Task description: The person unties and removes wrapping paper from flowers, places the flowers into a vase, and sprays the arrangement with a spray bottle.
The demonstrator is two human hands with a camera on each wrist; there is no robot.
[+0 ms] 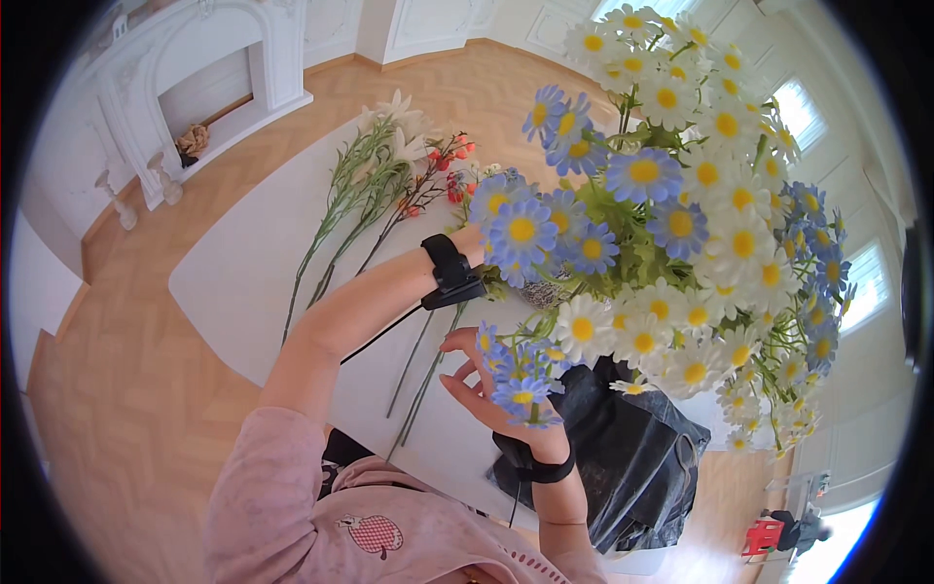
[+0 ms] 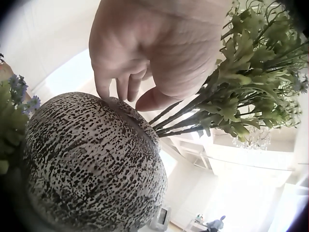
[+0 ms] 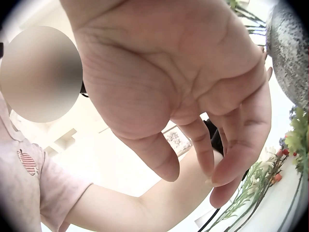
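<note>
A round, black-and-white speckled vase (image 2: pixel 91 159) fills the lower left of the left wrist view. My left hand (image 2: pixel 159 48) is at its mouth, fingertips right at the rim beside green stems (image 2: pixel 181 128) that come out of it. In the head view blue daisies (image 1: pixel 525 229) hide most of that hand. My right hand (image 1: pixel 496 394) is near the vase's front, partly behind a small blue daisy cluster (image 1: pixel 520 375). Its fingers bend loosely with nothing between them in the right wrist view. White daisies (image 1: pixel 730 243) spread widely above the vase.
On the white table (image 1: pixel 233 263) lie white lilies (image 1: pixel 394 146), a red-berried sprig (image 1: pixel 452 161) and long bare stems (image 1: pixel 418 380). A crumpled black bag (image 1: pixel 642 457) is beside my right forearm. Beyond the table are a fireplace (image 1: pixel 209 88) and a red stool (image 1: pixel 764 537).
</note>
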